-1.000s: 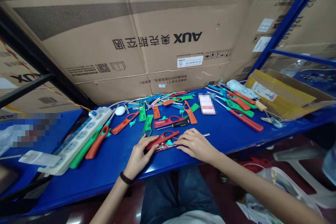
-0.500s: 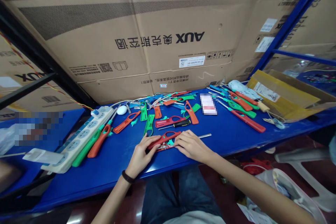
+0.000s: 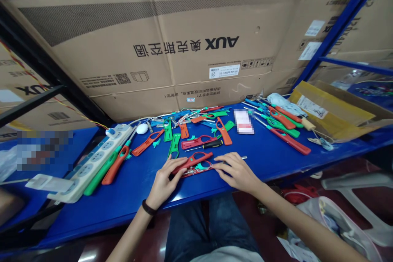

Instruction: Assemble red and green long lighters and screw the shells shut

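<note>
My left hand (image 3: 166, 176) is closed on a red handle half (image 3: 201, 158) of a long-nosed gas lighter, tilted above the other half. That lower red half (image 3: 196, 172) lies near the table's front edge, with thin metal parts and a turquoise trigger (image 3: 201, 166) showing in it. My right hand (image 3: 235, 172) has its thumb and fingers about the right end of the lower half. Beyond its knuckles the tip of a metal tube (image 3: 244, 157) sticks out. A black-handled screwdriver (image 3: 213, 144) rests just behind, beside another red handle shell (image 3: 196, 142).
Green and orange handle shells (image 3: 174, 144) and metal tubes lie behind my hands. Whole lighters (image 3: 290, 141) are piled at right by a yellow envelope (image 3: 331, 106). At left stands a white power strip (image 3: 95, 163) with two lighters alongside. A large carton (image 3: 184, 16) backs the blue table (image 3: 135, 196).
My right hand has shifted a little to the right, uncovering more of the lower half's right end and the turquoise trigger. My left hand keeps its hold on the red half.
</note>
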A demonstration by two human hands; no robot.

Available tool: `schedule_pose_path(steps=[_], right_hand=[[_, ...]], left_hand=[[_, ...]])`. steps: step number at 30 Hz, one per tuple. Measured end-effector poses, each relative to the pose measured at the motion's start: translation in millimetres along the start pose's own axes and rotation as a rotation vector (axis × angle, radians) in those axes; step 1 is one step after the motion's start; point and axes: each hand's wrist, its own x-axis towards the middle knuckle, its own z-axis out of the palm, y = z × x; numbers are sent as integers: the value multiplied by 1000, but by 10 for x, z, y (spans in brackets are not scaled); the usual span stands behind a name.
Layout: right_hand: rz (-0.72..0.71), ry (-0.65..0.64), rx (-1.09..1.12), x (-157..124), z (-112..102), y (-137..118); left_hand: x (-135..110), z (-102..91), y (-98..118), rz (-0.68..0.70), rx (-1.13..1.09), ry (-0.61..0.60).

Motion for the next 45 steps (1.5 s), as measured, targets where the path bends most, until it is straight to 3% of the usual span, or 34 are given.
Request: schedule_pose_path(steps=[5,9,13,23,38,45], right_hand=[[113,73,35,-60,-121,95],[158,7,36,-39,-147,89],[144,-91,18,21,-92,45],[114,-119,114,142,74,10],[14,-74,55,129,102,5],[69,-71,104,120,177,20]], left_hand=[[-3,0,91,86,-32,-93],[11,29,97,107,-19,-107],[16,31,93,92,-4,-105],[-77,-40,41,76,-23,-100],[-73,-21,27,108,3,-139],[-66,-34,22,91,55,-117]])
